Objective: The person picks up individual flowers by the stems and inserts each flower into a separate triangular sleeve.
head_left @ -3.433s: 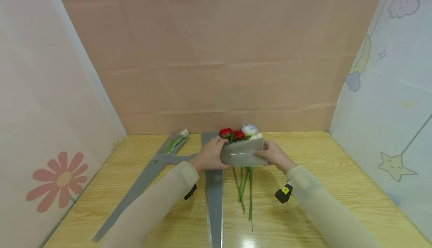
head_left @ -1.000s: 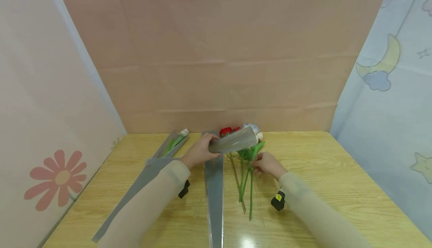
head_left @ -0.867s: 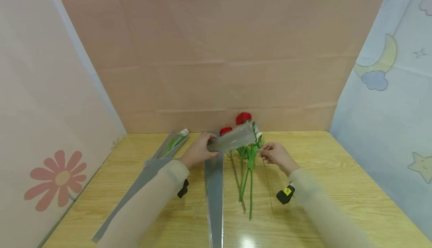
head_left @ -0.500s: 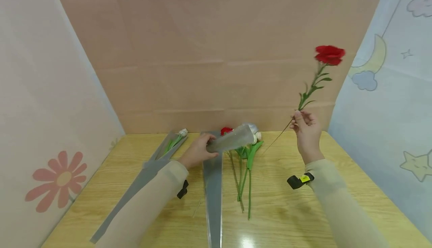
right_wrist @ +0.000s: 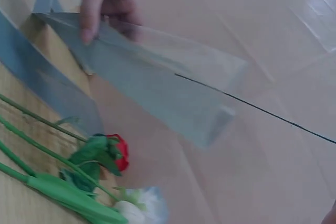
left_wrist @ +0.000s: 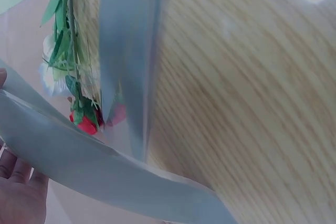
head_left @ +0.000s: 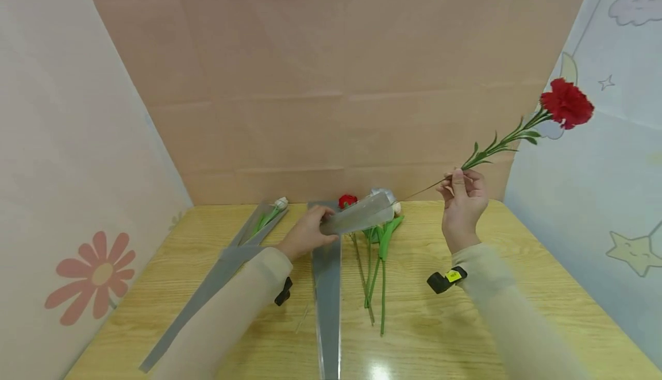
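Note:
My left hand [head_left: 307, 233] grips a translucent grey flower sleeve [head_left: 362, 213], its wide mouth facing right. The sleeve's narrow end is hidden behind the hand and forearm. To the right, raised above the table, my right hand [head_left: 465, 207] pinches a red carnation [head_left: 567, 104] by its stem, the bloom tilted up and right. The thin stem [right_wrist: 278, 116] slants toward the sleeve; in the right wrist view its tip appears within the mouth. Beneath the sleeve lie a red rose [head_left: 347, 200], a white tulip [head_left: 397, 207] and a pale bluish-white flower [head_left: 383, 192].
A grey sleeve [head_left: 328, 311] lies lengthwise on the wooden table [head_left: 439, 340], left of the green stems [head_left: 383, 294]. Farther left, a white tulip [head_left: 281, 203] lies in another sleeve [head_left: 253, 225]. A tan sheet [head_left: 336, 81] hangs behind the table.
My right hand let go of the sleeve, picked the red carnation from the pile and lifted it up and right. The stem tip then swung left to the sleeve. My left hand kept its hold.

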`<control>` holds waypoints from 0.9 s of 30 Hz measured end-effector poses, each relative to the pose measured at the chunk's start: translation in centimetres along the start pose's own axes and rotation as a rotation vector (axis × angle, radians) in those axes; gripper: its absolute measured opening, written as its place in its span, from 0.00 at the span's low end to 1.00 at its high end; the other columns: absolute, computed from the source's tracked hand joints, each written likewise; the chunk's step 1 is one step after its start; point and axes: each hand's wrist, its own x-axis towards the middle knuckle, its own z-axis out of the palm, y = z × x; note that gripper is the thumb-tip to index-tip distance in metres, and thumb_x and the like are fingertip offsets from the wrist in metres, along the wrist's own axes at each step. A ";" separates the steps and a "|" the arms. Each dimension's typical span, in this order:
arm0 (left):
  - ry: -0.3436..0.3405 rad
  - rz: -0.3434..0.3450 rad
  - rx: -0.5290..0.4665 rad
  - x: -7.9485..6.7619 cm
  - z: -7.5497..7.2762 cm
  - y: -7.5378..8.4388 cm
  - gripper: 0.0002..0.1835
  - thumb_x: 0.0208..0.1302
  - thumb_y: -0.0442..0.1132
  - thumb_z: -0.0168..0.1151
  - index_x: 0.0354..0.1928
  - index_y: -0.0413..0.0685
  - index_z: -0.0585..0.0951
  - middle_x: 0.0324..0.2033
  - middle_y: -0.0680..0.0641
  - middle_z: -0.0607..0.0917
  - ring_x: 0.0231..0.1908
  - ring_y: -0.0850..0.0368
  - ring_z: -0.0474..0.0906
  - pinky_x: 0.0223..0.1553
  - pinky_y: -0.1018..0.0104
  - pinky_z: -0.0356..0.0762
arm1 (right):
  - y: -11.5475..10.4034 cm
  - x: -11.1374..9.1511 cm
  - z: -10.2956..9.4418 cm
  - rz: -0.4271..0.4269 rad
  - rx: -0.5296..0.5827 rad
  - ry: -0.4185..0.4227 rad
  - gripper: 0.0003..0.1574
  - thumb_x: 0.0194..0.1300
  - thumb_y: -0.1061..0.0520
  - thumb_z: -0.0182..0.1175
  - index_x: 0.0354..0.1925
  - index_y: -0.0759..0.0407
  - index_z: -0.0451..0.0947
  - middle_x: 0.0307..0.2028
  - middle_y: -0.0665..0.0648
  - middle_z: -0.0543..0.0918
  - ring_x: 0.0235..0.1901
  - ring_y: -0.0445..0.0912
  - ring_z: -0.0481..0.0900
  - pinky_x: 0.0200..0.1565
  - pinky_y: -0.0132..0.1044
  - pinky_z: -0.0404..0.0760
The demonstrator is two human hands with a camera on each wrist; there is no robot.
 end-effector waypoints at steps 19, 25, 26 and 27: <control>0.077 0.068 -0.044 0.8 1.4 1.6 0.27 0.57 0.42 0.71 0.57 0.45 0.73 0.49 0.48 0.76 0.50 0.52 0.74 0.54 0.55 0.75 | 2.6 -2.4 -0.4 0.323 -0.794 -0.322 0.15 0.68 0.54 0.60 0.48 0.62 0.74 0.33 0.45 0.85 0.31 0.37 0.80 0.31 0.30 0.78; 0.070 0.049 -0.034 0.8 1.6 1.5 0.26 0.58 0.43 0.70 0.57 0.46 0.73 0.50 0.48 0.75 0.50 0.52 0.74 0.54 0.57 0.75 | 2.4 -2.0 -0.3 0.424 -1.070 -0.558 0.25 0.73 0.48 0.53 0.56 0.66 0.71 0.50 0.63 0.83 0.47 0.46 0.78 0.47 0.39 0.76; 0.069 0.044 -0.033 0.7 1.6 1.5 0.26 0.58 0.43 0.70 0.57 0.46 0.73 0.50 0.48 0.74 0.51 0.52 0.74 0.54 0.57 0.75 | 2.4 -1.9 -0.2 0.436 -1.091 -0.601 0.25 0.74 0.49 0.51 0.57 0.67 0.72 0.52 0.65 0.82 0.50 0.49 0.78 0.50 0.42 0.76; 0.068 0.039 -0.034 0.7 1.6 1.5 0.26 0.58 0.44 0.70 0.57 0.46 0.73 0.50 0.48 0.74 0.51 0.52 0.74 0.55 0.57 0.75 | 2.3 -1.8 -0.2 0.440 -1.109 -0.641 0.24 0.75 0.49 0.50 0.57 0.68 0.72 0.52 0.67 0.81 0.52 0.52 0.77 0.52 0.45 0.76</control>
